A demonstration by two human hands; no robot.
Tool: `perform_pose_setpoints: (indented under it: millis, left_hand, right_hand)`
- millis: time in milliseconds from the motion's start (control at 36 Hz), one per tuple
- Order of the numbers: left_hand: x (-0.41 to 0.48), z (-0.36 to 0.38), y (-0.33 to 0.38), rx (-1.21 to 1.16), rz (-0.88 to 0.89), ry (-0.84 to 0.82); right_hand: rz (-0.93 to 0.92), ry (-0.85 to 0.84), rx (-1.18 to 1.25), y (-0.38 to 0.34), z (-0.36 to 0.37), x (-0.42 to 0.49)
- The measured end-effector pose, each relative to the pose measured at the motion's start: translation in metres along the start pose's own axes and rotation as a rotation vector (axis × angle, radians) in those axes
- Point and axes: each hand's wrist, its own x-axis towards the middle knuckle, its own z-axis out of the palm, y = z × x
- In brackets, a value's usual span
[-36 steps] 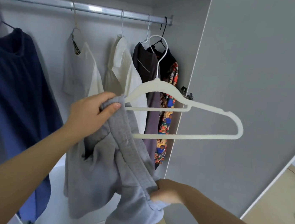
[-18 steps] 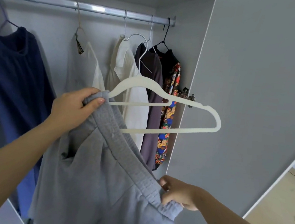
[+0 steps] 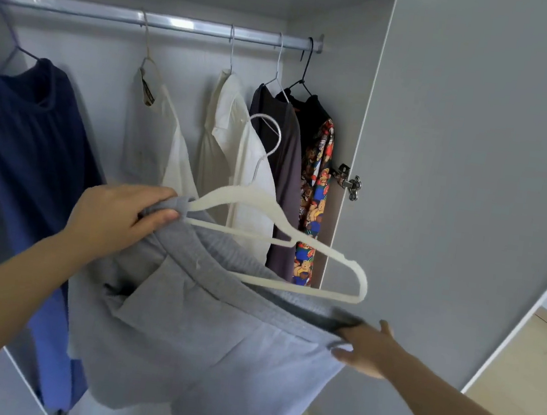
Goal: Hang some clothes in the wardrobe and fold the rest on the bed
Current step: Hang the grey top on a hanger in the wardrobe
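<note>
The left hand (image 3: 119, 219) is closed around one end of the grey shorts' (image 3: 197, 336) waistband, clamping it together with the near end of the white hanger (image 3: 253, 193). The right hand (image 3: 365, 349), lower and well apart, pinches the waistband's other end, so the band stretches taut between the two hands. The hanger reaches from the left hand out above the band. Beyond both hands, clothes hang from the rail (image 3: 184, 24).

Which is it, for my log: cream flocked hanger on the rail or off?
Off: cream flocked hanger held with hook free below silver rail.
</note>
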Motion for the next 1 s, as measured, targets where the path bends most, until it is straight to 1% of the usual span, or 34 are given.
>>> perform_pose_setpoints:
  millis: [111, 194, 306, 389, 500, 556, 583, 639, 694, 750, 806, 861, 917, 944, 1000]
  left_hand:
    - [-0.016, 0.010, -0.009, 0.037, 0.055, 0.028]
    - [-0.022, 0.017, -0.008, 0.072, 0.104, 0.079]
    - [-0.022, 0.017, -0.004, 0.085, 0.097, 0.089]
    - [-0.021, 0.019, -0.005, 0.099, 0.131, 0.055]
    - [-0.022, 0.027, -0.007, 0.069, 0.185, 0.024]
    - [-0.022, 0.028, -0.002, 0.041, 0.170, 0.023]
    - [-0.022, 0.028, 0.001, 0.031, 0.153, 0.013]
    - [-0.021, 0.028, 0.005, 0.022, 0.097, -0.030]
    - [-0.022, 0.029, 0.009, 0.010, 0.012, -0.087]
    - [-0.022, 0.031, 0.011, -0.036, -0.092, -0.135]
    - [-0.023, 0.030, 0.013, -0.125, -0.207, -0.213]
    - [-0.023, 0.028, 0.016, -0.215, -0.265, -0.259]
    - [-0.022, 0.026, 0.019, -0.295, -0.343, -0.286]
    - [-0.022, 0.025, 0.021, -0.321, -0.366, -0.287]
    - [-0.023, 0.025, 0.023, -0.325, -0.390, -0.294]
  right_hand:
    - [-0.038, 0.161, -0.008, 0.021, -0.012, 0.007]
    - [-0.047, 0.222, -0.026, 0.021, -0.026, 0.007]
    - [-0.057, 0.305, -0.035, 0.008, -0.049, 0.000]
    - [-0.124, 0.357, -0.032, -0.002, -0.065, -0.003]
    - [-0.262, 0.476, 0.027, -0.015, -0.085, -0.005]
    - [-0.331, 0.542, 0.074, -0.020, -0.091, -0.004]
    - [-0.377, 0.603, 0.076, -0.022, -0.094, -0.002]
    - [-0.459, 0.758, 0.090, -0.027, -0.099, -0.001]
    - [-0.527, 0.843, 0.141, -0.036, -0.105, -0.002]
    - [-0.568, 0.839, 0.182, -0.047, -0.106, -0.004]
    - [-0.626, 0.733, 0.211, -0.055, -0.105, -0.005]
    - [-0.652, 0.595, 0.264, -0.059, -0.103, -0.002]
    - [-0.606, 0.501, 0.376, -0.058, -0.098, 0.000]
    - [-0.555, 0.465, 0.430, -0.057, -0.096, 0.001]
    - [-0.497, 0.471, 0.528, -0.058, -0.091, 0.002]
